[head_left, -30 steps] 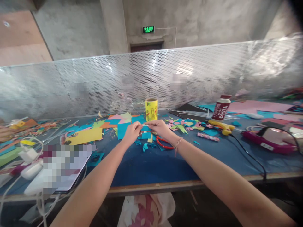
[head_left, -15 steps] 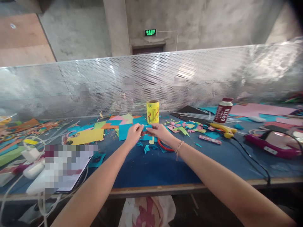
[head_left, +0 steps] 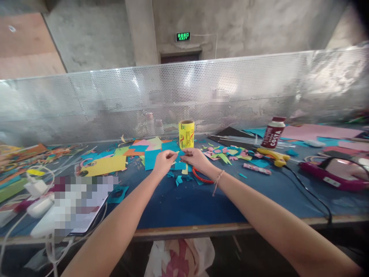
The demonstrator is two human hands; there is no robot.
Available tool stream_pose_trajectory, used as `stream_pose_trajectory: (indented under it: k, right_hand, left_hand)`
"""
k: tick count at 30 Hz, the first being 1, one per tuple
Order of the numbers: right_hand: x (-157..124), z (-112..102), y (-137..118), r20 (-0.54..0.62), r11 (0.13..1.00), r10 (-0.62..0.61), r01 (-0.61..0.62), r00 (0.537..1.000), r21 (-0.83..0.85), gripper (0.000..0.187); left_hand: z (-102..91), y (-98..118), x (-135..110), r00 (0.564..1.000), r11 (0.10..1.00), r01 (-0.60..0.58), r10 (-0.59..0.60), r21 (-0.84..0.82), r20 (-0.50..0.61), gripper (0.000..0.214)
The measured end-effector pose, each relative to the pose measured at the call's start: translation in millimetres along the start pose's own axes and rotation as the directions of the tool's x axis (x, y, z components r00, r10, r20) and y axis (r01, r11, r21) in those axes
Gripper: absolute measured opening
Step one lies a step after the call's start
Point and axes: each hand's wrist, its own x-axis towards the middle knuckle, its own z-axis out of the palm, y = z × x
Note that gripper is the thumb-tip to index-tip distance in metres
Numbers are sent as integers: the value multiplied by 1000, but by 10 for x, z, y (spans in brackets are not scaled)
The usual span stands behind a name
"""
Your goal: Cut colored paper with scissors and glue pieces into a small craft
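My left hand [head_left: 164,162] is pinched closed above the middle of the table, and what its fingertips hold, if anything, is too small to make out. Facing it, my right hand [head_left: 198,161] grips a small piece of blue paper [head_left: 179,157] between thumb and fingers. A larger blue sheet [head_left: 150,161] lies just left of my left hand. Just behind both hands stands a yellow tape roll [head_left: 186,134] on its end. Small blue scraps [head_left: 179,180] are scattered below my hands, and a red ring [head_left: 201,177] lies partly under my right wrist.
To the right are a yellow glue gun [head_left: 273,157] with a black cord, a dark red bottle [head_left: 273,133] and a purple-rimmed object [head_left: 334,179]. At left lie a yellow sheet [head_left: 106,165], a tablet-like device [head_left: 93,209] and white cables. A perforated metal screen [head_left: 121,104] borders the back.
My hands have drawn slightly apart, the right one moving a little to the right. More of the blue paper piece shows between them.
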Motion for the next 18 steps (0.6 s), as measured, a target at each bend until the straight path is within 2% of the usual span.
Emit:
stream_pose_trajectory:
  k: [3,6,13,18]
  right_hand:
    - [-18,10,-30,-27,992,52,-48,998,119,30]
    - [-31,24,-44,-30,980,76,-69,997,186,33]
    - [-23,31,4,-52,984,59,-49,997,174,35]
    - [5,1,3,-68,990,51,-42,996,137,35]
  left_hand:
    - [16,-1,4,999,998,38,-39,-51,-26,24]
    - [33,-4,1,999,998,1,-5,-69,-53,25]
    - [16,-42,27,1000,995,25,-26,-92,-6,20]
    - [22,-17,19,997,998,-69,68,-16,-48,14]
